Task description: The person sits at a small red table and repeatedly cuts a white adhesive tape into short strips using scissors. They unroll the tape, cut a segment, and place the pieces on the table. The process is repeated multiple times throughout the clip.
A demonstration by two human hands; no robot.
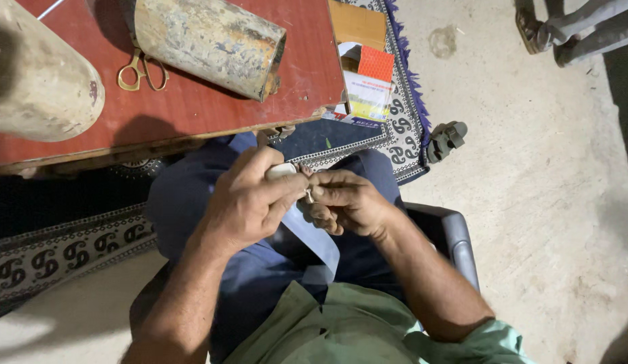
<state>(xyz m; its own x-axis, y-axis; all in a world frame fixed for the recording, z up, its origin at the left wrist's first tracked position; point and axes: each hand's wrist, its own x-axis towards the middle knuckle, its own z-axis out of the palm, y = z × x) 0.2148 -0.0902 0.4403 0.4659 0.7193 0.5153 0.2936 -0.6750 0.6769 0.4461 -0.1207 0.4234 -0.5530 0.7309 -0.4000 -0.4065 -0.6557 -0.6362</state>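
The left hand (250, 199) is curled closed around a small white object (281, 170), of which only a rounded end shows above the thumb and forefinger; what kind of thing it is cannot be told. The right hand (344, 202) meets it just beside, fingers bent inward and pinched together on a tiny pale piece (308, 195) at the point where both hands touch. A pale grey-blue strip (317, 236) runs from under the hands down across the lap, over dark blue trousers, toward the green shirt. Both hands sit above the knees, in front of a black chair (455, 239)

Just beyond the hands stands a low red wooden board (192, 101) carrying a rusty metal cylinder (209, 40), a pale rounded cylinder (37, 74) and brass-handled scissors (142, 71). A patterned rug (395, 131) lies under it, with a cardboard box and paper packets (368, 81) on it and a grey sandal (447, 138) at its edge on the concrete floor
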